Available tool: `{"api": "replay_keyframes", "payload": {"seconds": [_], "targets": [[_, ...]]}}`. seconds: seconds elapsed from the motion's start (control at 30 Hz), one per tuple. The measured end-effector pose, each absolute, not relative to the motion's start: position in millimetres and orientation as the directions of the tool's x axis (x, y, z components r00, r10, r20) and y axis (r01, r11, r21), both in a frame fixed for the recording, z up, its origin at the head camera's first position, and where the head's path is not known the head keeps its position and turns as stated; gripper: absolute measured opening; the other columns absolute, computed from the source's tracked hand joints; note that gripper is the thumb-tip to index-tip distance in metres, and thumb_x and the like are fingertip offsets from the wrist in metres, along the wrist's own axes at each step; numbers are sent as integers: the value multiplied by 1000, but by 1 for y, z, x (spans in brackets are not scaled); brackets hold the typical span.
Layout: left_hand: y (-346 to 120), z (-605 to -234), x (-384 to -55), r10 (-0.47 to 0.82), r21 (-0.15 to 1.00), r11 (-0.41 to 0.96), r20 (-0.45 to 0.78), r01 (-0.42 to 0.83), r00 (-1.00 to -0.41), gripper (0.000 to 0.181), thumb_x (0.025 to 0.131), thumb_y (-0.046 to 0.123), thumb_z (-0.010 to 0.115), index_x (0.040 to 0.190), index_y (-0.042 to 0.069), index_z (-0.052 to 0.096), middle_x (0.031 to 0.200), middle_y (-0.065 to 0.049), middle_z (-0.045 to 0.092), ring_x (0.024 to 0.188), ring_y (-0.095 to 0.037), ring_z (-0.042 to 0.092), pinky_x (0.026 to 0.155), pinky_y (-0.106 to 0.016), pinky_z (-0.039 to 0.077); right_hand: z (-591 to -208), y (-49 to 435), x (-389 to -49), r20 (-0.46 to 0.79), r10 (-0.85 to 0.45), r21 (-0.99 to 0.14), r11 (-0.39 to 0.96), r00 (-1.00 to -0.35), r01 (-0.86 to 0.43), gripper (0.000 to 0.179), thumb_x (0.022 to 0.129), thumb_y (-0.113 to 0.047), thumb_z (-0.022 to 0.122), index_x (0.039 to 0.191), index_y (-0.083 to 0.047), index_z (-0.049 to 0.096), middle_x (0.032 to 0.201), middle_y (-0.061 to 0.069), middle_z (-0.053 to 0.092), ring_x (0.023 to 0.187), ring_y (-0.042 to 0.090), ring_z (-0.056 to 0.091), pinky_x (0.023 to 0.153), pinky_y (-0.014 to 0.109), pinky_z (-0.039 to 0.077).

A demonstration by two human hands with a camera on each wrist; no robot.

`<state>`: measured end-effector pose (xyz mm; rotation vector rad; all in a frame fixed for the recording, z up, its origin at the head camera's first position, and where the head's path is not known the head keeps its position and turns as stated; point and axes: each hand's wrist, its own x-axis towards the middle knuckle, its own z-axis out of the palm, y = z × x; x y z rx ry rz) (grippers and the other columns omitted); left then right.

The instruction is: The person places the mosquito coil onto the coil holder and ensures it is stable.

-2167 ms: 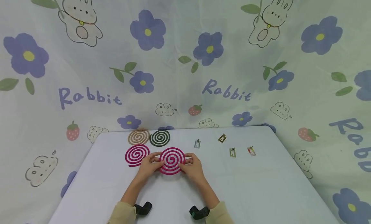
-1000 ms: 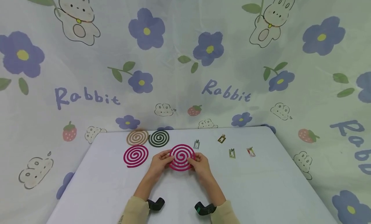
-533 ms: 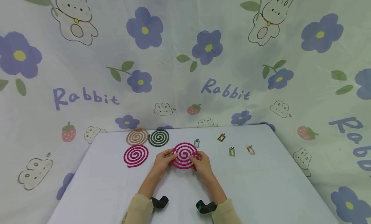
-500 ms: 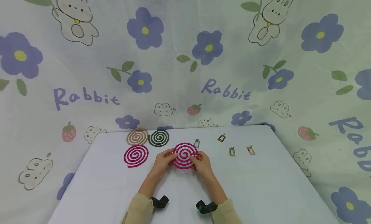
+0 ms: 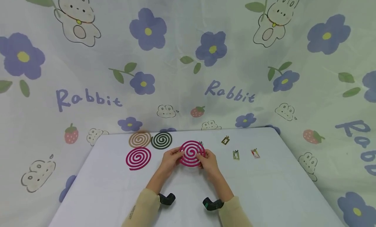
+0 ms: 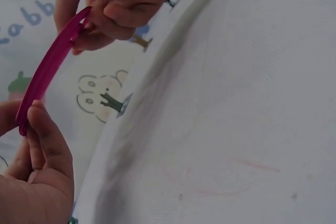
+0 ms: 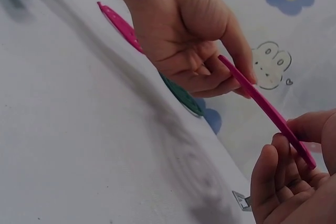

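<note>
A magenta mosquito coil (image 5: 191,152) is held upright above the table, its spiral face towards me in the head view. My left hand (image 5: 170,160) pinches its left edge between thumb and fingers. On the opposite edge, my right hand (image 5: 210,161) grips it the same way. Both wrist views show the coil (image 7: 268,108) edge-on, a thin disc spanning the two hands. Flat on the table to the left lie another magenta coil (image 5: 138,158), a tan coil (image 5: 140,139) and a dark green coil (image 5: 161,140).
Small metal coil stands lie to the right: a brownish-gold one (image 5: 225,140), a pale gold one (image 5: 236,155) and a red-marked one (image 5: 255,153). A silver stand (image 7: 242,201) is mostly hidden behind the held coil in the head view. A patterned curtain (image 5: 176,73) hangs behind the table.
Both hands have carried the magenta coil to the right and slightly away from me, so it now overlaps the silver stand in the head view. The grip looks unchanged.
</note>
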<state>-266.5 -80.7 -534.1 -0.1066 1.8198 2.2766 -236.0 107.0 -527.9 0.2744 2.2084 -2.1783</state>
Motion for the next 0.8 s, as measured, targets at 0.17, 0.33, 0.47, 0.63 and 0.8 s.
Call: {"api": "replay_keyframes", "payload": {"seconds": [0.17, 0.33, 0.47, 0.63, 0.8], "targets": [[-75, -530, -277, 131, 957, -188, -198, -221, -971, 44, 89, 18, 72, 129, 1, 59, 113, -14, 62, 91, -19, 61, 76, -27, 54, -525, 110, -244, -148, 116, -989, -5, -982, 148, 35, 92, -23, 68, 116, 0, 56, 95, 12, 69, 61, 17, 57, 59, 30, 54], [-69, -525, -287, 144, 954, -181, -213, -237, -966, 46, 88, 17, 74, 128, 2, 59, 110, -14, 63, 89, -18, 62, 75, -27, 54, -521, 115, -252, -155, 117, -988, -20, -981, 154, 39, 92, -24, 68, 121, -2, 54, 98, 13, 69, 59, 16, 58, 58, 28, 54], [-65, -517, -293, 168, 954, -172, -219, -247, -961, 45, 88, 15, 73, 128, 0, 58, 111, -14, 63, 89, -18, 62, 75, -27, 54, -516, 119, -260, -152, 107, -988, -31, -983, 149, 43, 92, -23, 69, 124, -1, 51, 96, 14, 70, 57, 15, 59, 57, 28, 55], [-59, -516, -305, 184, 945, -186, -234, -268, -955, 44, 89, 14, 72, 127, -1, 58, 114, -15, 62, 90, -18, 63, 78, -29, 55, -511, 124, -269, -154, 122, -988, 11, -980, 156, 42, 92, -23, 70, 122, -1, 51, 96, 14, 69, 57, 16, 61, 58, 29, 56], [-55, -512, -316, 194, 938, -202, -245, -283, -950, 42, 89, 13, 71, 126, -1, 57, 111, -14, 62, 87, -18, 62, 75, -28, 55, -506, 127, -275, -155, 122, -987, 25, -980, 159, 41, 92, -20, 69, 124, 0, 50, 95, 15, 69, 57, 16, 61, 58, 30, 56]]}}
